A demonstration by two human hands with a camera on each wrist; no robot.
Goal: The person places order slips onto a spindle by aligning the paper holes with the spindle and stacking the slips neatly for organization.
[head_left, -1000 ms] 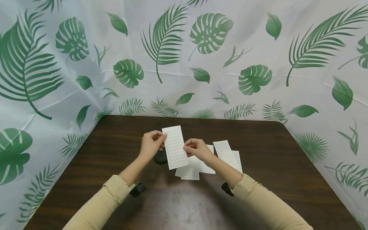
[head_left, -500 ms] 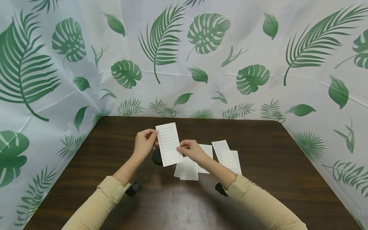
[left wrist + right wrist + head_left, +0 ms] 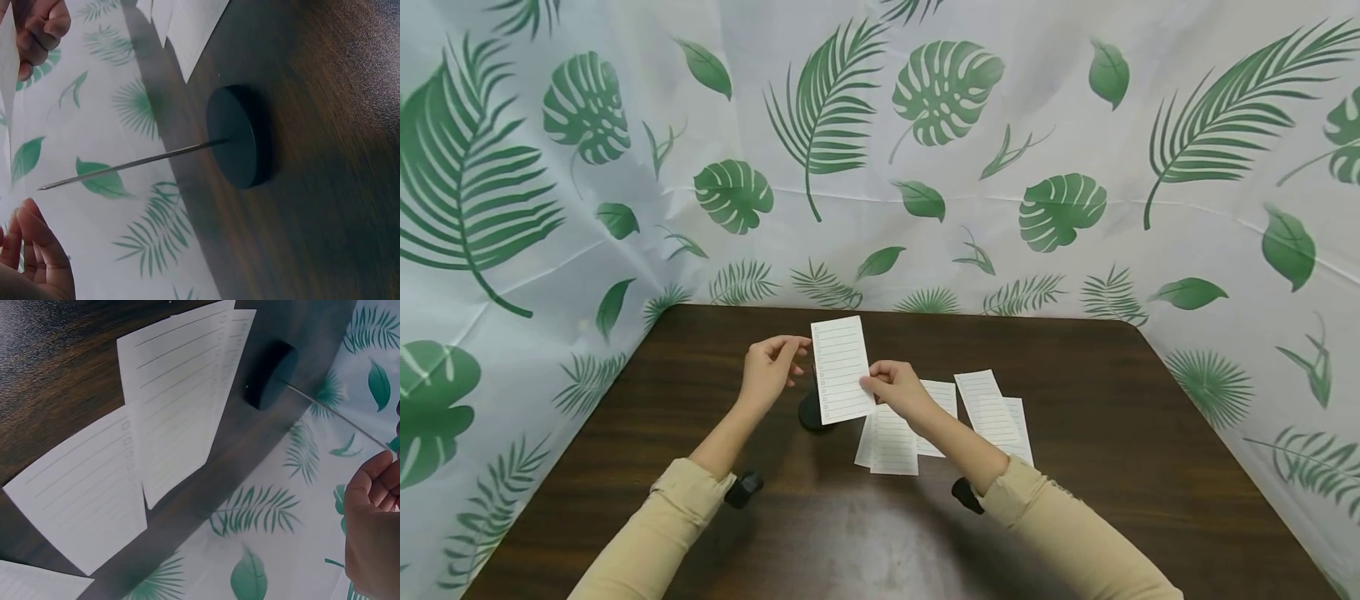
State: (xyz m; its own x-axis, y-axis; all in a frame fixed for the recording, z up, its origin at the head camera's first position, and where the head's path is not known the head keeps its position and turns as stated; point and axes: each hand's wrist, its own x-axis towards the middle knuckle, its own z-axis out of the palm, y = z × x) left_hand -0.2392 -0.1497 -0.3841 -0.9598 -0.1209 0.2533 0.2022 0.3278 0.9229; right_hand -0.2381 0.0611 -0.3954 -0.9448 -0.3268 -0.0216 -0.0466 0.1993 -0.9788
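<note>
In the head view my right hand [image 3: 901, 390] pinches a lined paper slip [image 3: 841, 371] by its right edge, holding it up over the table. My left hand [image 3: 767, 371] is beside the slip's upper left edge. The left wrist view shows the left hand [image 3: 40, 253] with thumb and fingertips close together, apart from the paper and just below the spike's tip. A bill spike [image 3: 240, 137] with a round black base and a thin metal rod stands under the slip; in the head view the slip hides most of its rod.
Several lined slips lie right of the spike, some overlapping: a nearer group [image 3: 895, 446] and a farther-right group [image 3: 996, 417]. The dark wooden table [image 3: 1112, 467] is bordered by a white leaf-print curtain [image 3: 865, 242]. Black wrist cameras [image 3: 743, 490] sit at both wrists.
Both hands and the slip have shifted left and slightly away. The left hand, which gripped the slip's left edge, has let go of it; the right hand keeps its pinch.
</note>
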